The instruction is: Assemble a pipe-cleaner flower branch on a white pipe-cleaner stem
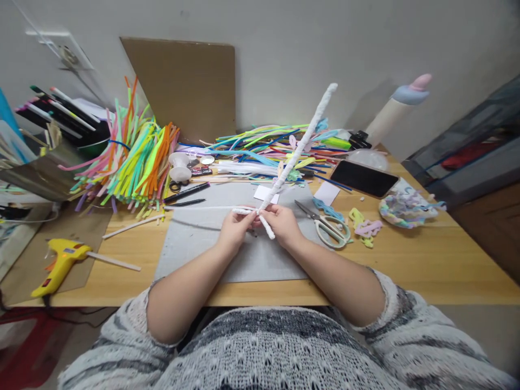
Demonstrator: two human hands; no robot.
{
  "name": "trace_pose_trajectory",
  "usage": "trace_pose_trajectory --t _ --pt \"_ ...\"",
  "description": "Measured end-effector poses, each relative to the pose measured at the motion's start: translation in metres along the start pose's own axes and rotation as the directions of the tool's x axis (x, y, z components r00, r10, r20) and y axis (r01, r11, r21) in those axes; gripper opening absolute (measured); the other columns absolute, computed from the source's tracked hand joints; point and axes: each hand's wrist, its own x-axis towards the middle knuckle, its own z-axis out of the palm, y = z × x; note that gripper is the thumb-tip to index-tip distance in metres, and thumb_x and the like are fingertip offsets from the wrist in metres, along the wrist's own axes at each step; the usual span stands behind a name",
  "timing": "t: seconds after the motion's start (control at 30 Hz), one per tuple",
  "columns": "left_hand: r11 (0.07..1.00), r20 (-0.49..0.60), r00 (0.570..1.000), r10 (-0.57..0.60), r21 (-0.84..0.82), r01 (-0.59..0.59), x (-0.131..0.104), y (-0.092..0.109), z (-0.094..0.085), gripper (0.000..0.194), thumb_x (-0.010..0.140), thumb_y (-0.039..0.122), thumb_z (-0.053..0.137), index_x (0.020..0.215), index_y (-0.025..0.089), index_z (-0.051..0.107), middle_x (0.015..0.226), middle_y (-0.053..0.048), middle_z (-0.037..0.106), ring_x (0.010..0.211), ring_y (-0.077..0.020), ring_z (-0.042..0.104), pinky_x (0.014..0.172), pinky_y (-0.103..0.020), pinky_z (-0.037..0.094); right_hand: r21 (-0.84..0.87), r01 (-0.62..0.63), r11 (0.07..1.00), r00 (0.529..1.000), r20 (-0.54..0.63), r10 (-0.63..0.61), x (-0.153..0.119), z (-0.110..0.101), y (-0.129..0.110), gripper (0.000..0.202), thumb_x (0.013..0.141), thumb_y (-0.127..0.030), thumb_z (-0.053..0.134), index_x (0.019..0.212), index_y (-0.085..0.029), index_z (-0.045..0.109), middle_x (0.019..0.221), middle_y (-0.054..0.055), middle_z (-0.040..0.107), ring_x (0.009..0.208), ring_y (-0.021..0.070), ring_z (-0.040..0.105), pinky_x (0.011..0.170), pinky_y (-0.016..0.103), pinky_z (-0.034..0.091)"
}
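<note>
A long white wrapped stick (303, 143) slants up and to the right above the grey mat (195, 244), its lower end between my hands. My right hand (283, 221) is closed around this lower part. A thin white pipe cleaner (203, 207) runs in from the left to the stick. My left hand (236, 226) pinches the pipe cleaner where it meets the stick, thumb close to the other thumb. The exact join is partly hidden by my fingers. A small white card (266, 194) lies on the mat behind my hands.
Scissors (331, 230) lie right of the mat, near a black phone (363, 177) and a pastel fuzzy bowl shape (406, 208). A yellow glue gun (65, 265) rests at the left. Colourful pipe cleaners (138, 157) are heaped behind, before a brown board (182, 86).
</note>
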Motion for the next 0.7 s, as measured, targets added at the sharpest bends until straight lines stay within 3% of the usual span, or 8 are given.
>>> trace_pose_trajectory --t 0.13,0.3,0.53,0.7 --pt "1.000 -0.101 0.995 0.014 -0.010 -0.015 0.0003 -0.0060 -0.0002 0.038 0.060 0.034 0.069 0.088 0.011 0.057 0.070 -0.003 0.062 0.060 -0.0119 0.058 0.059 -0.026 0.047 0.047 -0.025 0.999 1.000 -0.003 0.025 -0.0031 0.0049 0.0048 0.034 0.055 -0.039 0.072 0.074 -0.015 0.058 0.060 0.002 0.066 0.051 0.0154 0.062 0.052 0.027 0.050" --pt "0.994 -0.157 0.986 0.058 0.103 -0.042 -0.0014 -0.0072 -0.0032 0.049 0.068 0.028 0.062 0.113 0.010 0.054 0.078 -0.003 0.063 0.062 -0.0104 0.058 0.062 -0.023 0.047 0.046 -0.014 0.999 1.000 0.026 0.013 -0.0028 0.0040 0.0054 0.033 0.053 -0.039 0.074 0.070 -0.015 0.058 0.060 0.001 0.065 0.055 0.0156 0.062 0.058 0.029 0.051" --pt "0.986 -0.155 0.982 0.105 0.145 -0.083 -0.0008 -0.0048 -0.0087 0.057 0.070 0.029 0.059 0.122 0.009 0.050 0.082 -0.004 0.065 0.071 -0.0124 0.060 0.069 -0.024 0.047 0.062 -0.050 0.997 0.982 0.187 0.038 -0.0022 -0.0019 -0.0009 0.032 0.055 -0.038 0.073 0.075 -0.015 0.062 0.067 0.002 0.067 0.061 0.0137 0.062 0.067 0.030 0.051" --pt "0.986 -0.149 0.983 0.109 0.144 -0.088 -0.0037 -0.0006 -0.0094 0.056 0.070 0.029 0.059 0.122 0.010 0.051 0.081 -0.004 0.064 0.072 -0.0125 0.060 0.071 -0.025 0.048 0.042 -0.036 0.998 0.982 0.188 0.027 -0.0008 -0.0018 -0.0038 0.027 0.053 -0.032 0.075 0.072 -0.015 0.065 0.067 0.001 0.067 0.061 0.0140 0.062 0.067 0.031 0.051"
